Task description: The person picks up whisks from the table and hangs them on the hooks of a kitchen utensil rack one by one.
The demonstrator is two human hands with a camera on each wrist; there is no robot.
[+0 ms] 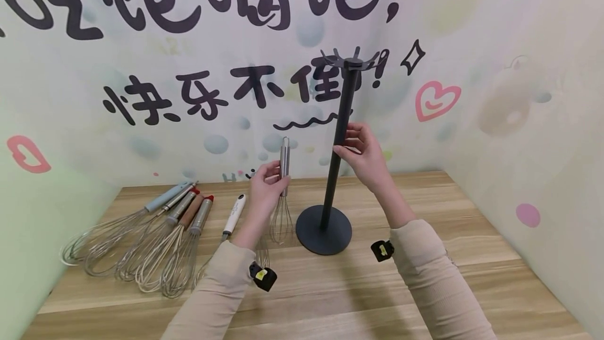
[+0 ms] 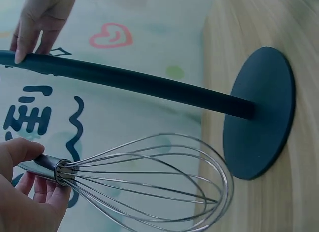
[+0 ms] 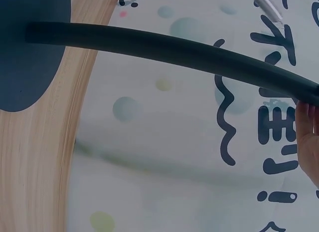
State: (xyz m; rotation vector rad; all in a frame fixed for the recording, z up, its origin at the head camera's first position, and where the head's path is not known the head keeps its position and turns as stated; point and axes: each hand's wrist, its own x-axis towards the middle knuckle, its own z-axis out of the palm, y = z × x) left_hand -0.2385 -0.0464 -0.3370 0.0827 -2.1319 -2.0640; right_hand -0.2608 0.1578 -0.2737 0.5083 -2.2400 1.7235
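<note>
My left hand (image 1: 265, 193) grips the metal handle of a balloon whisk (image 1: 285, 159), its wire loops (image 2: 149, 177) pointing down beside a dark stand. The handle's hanging loop is uppermost. With thumb and fingers my right hand (image 1: 365, 156) holds the pole (image 1: 341, 119) of that stand partway up. A ring of upturned hooks (image 1: 354, 62) tops the pole, and a round flat base (image 1: 323, 230) rests on the table. In the right wrist view only part of the right hand (image 3: 308, 142) shows at the edge, against the pole.
Several whisks (image 1: 160, 245) with differing handles lie fanned out on the left of the wooden table (image 1: 424, 277). One with a white handle (image 1: 234, 214) lies nearer the left forearm, which partly covers it. A patterned wall (image 1: 226, 135) with large lettering rises behind.
</note>
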